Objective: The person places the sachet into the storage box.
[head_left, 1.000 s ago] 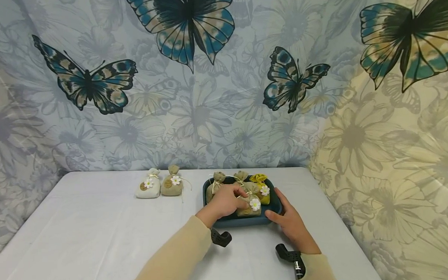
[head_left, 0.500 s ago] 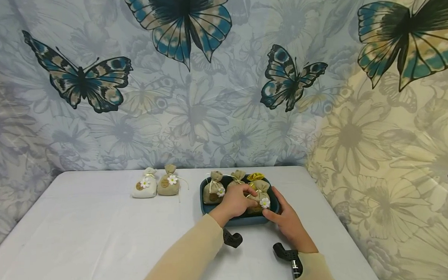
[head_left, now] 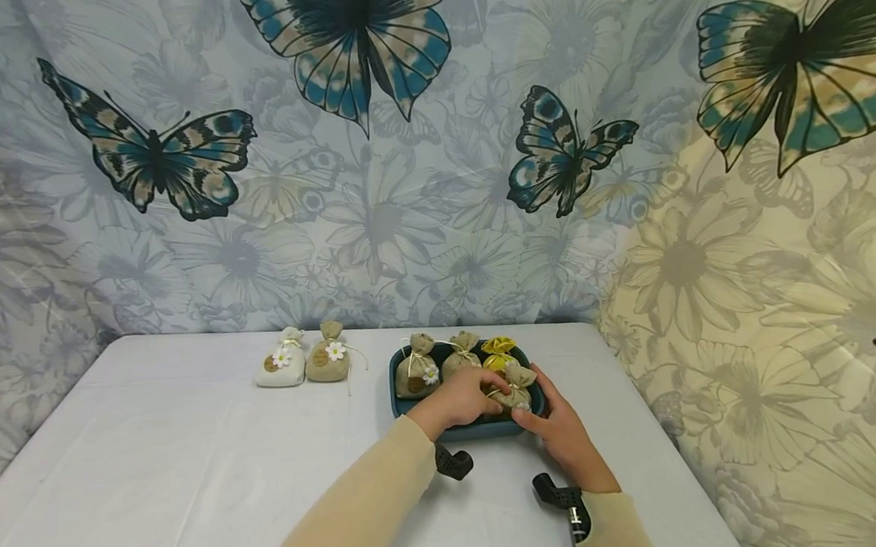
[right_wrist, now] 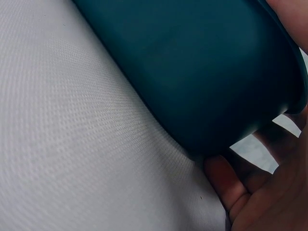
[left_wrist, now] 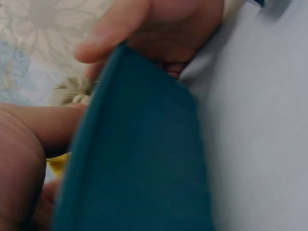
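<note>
Teal tray: an oblong tray with rounded corners, resting on the worktop and holding four small cloth sachets tied at the neck.
Left hand: reaches over the tray's front rim; its fingers are narrow, thumb and forefinger pinching the front beige sachet.
Front beige sachet: inside the tray at its front right, tilted, its gathered top below the yellow one; the fingers hide part of it.
Right hand: grips the tray's right end, thumb at the front rim and fingers wrapped round the outer wall; in the right wrist view one fingertip sits low by the tray's base.
Yellow sachet: in the tray's back right corner, partly covered by the front beige sachet.
Middle beige sachet: at the tray's back centre, its lower part behind the left hand.
Left beige sachet: upright in the tray's left end, a white flower on its front.
Tan sachet: outside the tray, to its left, a loose cord trailing.
White sachet: farther left of the tray, just beside the tan one.
Sleeves: cream; black wrist mounts show in front of the tray.
Backdrop: behind the tray, pale floral cloth with large blue butterflies.
</note>
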Tool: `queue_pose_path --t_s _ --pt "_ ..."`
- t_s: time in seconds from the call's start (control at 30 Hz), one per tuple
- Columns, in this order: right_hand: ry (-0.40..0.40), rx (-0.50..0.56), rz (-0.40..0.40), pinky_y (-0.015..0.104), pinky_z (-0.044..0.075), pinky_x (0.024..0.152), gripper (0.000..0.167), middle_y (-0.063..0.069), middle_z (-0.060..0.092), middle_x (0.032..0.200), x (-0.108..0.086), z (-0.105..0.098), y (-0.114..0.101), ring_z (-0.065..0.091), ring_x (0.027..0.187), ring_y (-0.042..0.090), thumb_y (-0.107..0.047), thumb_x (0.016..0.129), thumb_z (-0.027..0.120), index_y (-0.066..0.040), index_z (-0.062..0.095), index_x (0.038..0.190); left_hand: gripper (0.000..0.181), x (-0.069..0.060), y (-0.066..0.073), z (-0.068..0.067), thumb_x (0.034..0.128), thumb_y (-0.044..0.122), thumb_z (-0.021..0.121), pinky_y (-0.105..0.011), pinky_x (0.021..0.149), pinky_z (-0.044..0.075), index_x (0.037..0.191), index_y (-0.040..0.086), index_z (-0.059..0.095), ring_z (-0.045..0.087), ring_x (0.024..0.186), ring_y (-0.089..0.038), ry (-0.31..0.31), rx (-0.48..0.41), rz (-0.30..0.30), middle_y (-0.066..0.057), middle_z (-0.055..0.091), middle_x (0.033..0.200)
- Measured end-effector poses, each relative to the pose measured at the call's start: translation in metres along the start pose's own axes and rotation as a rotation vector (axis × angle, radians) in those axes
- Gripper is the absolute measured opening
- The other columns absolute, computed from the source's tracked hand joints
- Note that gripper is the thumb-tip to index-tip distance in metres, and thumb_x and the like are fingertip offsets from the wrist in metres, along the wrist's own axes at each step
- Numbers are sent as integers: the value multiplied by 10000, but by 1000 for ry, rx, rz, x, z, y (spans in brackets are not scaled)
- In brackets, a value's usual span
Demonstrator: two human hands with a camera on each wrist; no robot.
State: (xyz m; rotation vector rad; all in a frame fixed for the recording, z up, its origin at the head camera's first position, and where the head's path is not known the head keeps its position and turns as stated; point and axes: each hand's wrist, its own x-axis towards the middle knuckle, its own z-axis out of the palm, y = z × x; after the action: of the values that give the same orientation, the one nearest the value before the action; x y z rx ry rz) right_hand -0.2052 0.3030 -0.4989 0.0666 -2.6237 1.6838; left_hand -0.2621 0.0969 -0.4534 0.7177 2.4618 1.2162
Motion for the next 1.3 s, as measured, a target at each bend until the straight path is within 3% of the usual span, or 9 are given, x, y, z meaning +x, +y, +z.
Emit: queue_pose_path --t_s 0.27,0.47,0.67,0.87,1.07,1.3 --pt "-3 12 14 608 136 1128 929 108 199 1625 2 0 2 124 1478 353 -339 907 752 -224 162 1615 393 -2 4 -6 849 151 813 -355 819 493 1209 288 729 569 987 -130 -74 -42 -39 63 627 1087" --pt "0 19 9 606 137 1128 927 117 211 1621 2 1 2 127 1476 358 -328 903 758 -230 172 1614 423 -2 1 -4 846 166 822 -362 856 500 1230 304 715 560 1094 -150 -85 -69 -51 46 616 1175" --pt "-13 11 11 615 139 1123 920 169 217 1612 -3 -1 -13 133 1469 394 -288 906 758 -178 178 1612 440 -5 1 -5 851 183 819 -353 863 500 1258 298 698 556 1125 -158 -94 -73 -35 33 611 1219" --pt "-7 6 7 615 131 1125 925 165 210 1614 5 0 2 125 1471 390 -275 905 759 -180 171 1613 452 -10 3 -6 864 209 808 -357 860 501 1289 290 677 557 1124 -162 -100 -50 -31 29 607 1228" --pt "0 3 -6 624 133 1120 923 142 209 1619 5 1 7 130 1472 382 -292 905 759 -200 174 1613 471 -23 -1 -11 896 275 775 -382 876 504 1343 300 627 564 1185 -207 -83 -28 -27 21 584 1329" --pt "8 -13 -42 609 145 1125 911 107 246 1610 1 1 3 155 1471 355 -343 899 758 -223 200 1609 524 -49 -1 -19 913 229 759 -350 873 511 1407 247 584 560 1214 -226 -62 -119 38 84 531 1387"
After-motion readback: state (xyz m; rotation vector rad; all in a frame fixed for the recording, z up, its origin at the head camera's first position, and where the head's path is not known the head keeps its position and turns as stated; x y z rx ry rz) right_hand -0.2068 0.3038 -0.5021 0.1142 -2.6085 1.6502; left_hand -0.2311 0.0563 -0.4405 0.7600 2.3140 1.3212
